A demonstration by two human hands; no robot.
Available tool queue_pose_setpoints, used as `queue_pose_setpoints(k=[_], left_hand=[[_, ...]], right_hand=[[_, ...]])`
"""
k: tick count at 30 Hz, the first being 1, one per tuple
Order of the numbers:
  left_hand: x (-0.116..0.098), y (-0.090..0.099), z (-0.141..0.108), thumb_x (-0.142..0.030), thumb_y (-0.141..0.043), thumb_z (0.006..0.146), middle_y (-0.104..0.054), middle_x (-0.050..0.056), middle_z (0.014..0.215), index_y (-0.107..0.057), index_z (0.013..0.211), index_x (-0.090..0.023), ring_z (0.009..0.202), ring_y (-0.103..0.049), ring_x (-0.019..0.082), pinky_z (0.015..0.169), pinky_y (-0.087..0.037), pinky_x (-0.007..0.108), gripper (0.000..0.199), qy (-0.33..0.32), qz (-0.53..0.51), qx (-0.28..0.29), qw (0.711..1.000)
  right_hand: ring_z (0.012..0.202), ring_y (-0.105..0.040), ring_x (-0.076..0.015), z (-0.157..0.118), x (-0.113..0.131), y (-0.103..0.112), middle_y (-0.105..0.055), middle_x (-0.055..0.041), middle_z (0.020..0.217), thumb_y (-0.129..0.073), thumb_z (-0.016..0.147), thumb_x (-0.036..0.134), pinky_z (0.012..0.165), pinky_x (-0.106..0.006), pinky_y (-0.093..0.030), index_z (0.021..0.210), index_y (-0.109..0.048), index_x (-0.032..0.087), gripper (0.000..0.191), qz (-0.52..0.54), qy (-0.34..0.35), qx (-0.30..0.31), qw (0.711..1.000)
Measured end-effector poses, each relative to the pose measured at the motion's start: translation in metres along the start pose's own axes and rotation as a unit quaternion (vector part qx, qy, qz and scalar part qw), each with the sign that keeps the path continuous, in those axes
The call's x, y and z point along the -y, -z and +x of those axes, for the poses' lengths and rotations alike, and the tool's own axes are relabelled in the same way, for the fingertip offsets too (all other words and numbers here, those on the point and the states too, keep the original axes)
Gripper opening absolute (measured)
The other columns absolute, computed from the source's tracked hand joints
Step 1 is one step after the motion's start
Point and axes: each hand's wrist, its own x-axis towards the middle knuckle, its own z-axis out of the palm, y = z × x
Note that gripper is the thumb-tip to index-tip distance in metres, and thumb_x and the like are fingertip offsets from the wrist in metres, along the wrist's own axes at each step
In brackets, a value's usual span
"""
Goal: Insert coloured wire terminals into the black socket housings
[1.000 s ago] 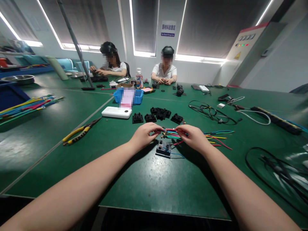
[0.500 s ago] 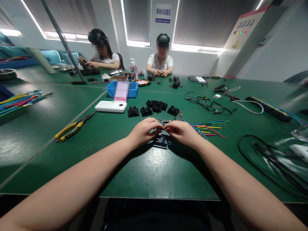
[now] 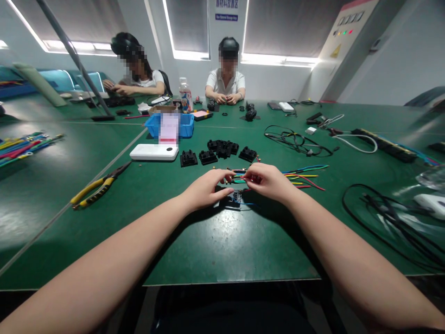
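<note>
My left hand [image 3: 207, 189] hovers over the table with thumb and fingers spread apart and nothing gripped between them. Facing it, my right hand [image 3: 269, 182] pinches a red wire [image 3: 243, 176] between thumb and fingertips. Below the hands lies a black plastic part [image 3: 232, 204] with a thin blue wire at it; my left thumb partly covers it. Coloured wires [image 3: 306, 175] run out to the right behind my right hand, and their other ends show between the hands. Just beyond sit several black plastic blocks [image 3: 225, 149].
Yellow-handled pliers [image 3: 95, 188] lie at left, near a white device [image 3: 155, 152] and a blue bin [image 3: 187, 127]. Wire bundles [image 3: 29, 146] rest far left. Black cables [image 3: 375, 222] coil at right. Two people work across the green table [image 3: 194, 260].
My hands were together at the fingertips and have come apart. The left fingers have opened, while the right hand keeps its pinch. The view has shifted slightly.
</note>
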Motion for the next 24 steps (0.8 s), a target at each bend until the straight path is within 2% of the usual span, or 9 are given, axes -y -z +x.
queue_pose_setpoints(k=[5, 10, 13, 17, 24], left_hand=[[0.0007, -0.0001, 0.0006, -0.030, -0.058, 0.084, -0.063, 0.009, 0.110, -0.052, 0.121, -0.016, 0.091, -0.059, 0.019, 0.081, -0.048, 0.033, 0.040, 0.022, 0.004, 0.001, 1.000], [-0.0003, 0.0007, -0.0004, -0.035, -0.058, 0.084, -0.064, 0.006, 0.102, -0.050, 0.124, -0.018, 0.085, -0.059, 0.017, 0.073, -0.047, 0.029, 0.044, 0.032, -0.013, 0.027, 0.999], [0.0012, 0.0013, -0.0019, -0.041, -0.060, 0.082, -0.063, 0.006, 0.103, -0.051, 0.121, -0.019, 0.085, -0.059, 0.017, 0.072, -0.047, 0.028, 0.046, 0.034, -0.035, 0.046, 0.998], [0.0030, 0.0026, -0.0023, -0.035, -0.065, 0.077, -0.064, 0.006, 0.104, -0.058, 0.108, -0.017, 0.088, -0.059, 0.017, 0.077, -0.047, 0.028, 0.036, -0.014, -0.042, 0.067, 0.997], [0.0053, 0.0045, -0.0001, -0.033, -0.066, 0.076, -0.066, 0.005, 0.097, -0.060, 0.104, -0.017, 0.081, -0.059, 0.016, 0.076, -0.046, 0.028, 0.033, -0.023, -0.007, 0.051, 0.998]], right_hand=[[0.069, -0.050, -0.0136, -0.0012, -0.0011, 0.0033, -0.056, -0.0027, 0.076, -0.055, 0.078, 0.015, 0.060, -0.024, -0.036, 0.078, -0.059, 0.018, 0.005, -0.024, -0.007, 0.010, 1.000], [0.066, -0.049, -0.0129, -0.0010, -0.0021, 0.0058, -0.055, -0.0018, 0.074, -0.056, 0.075, 0.016, 0.060, -0.024, -0.034, 0.074, -0.058, 0.018, 0.003, -0.017, -0.025, 0.006, 1.000], [0.062, -0.047, -0.0117, -0.0004, -0.0003, 0.0071, -0.053, -0.0004, 0.068, -0.056, 0.074, 0.018, 0.057, -0.023, -0.034, 0.069, -0.055, 0.018, 0.005, 0.013, -0.046, -0.004, 0.999], [0.055, -0.044, -0.0097, -0.0005, 0.0034, 0.0060, -0.049, 0.0017, 0.062, -0.054, 0.075, 0.024, 0.051, -0.022, -0.033, 0.063, -0.050, 0.018, 0.014, 0.075, -0.076, 0.003, 0.994], [0.055, -0.043, -0.0094, -0.0017, 0.0030, 0.0017, -0.048, 0.0029, 0.059, -0.055, 0.074, 0.028, 0.051, -0.022, -0.034, 0.063, -0.048, 0.018, 0.017, 0.160, -0.103, 0.057, 0.980]])
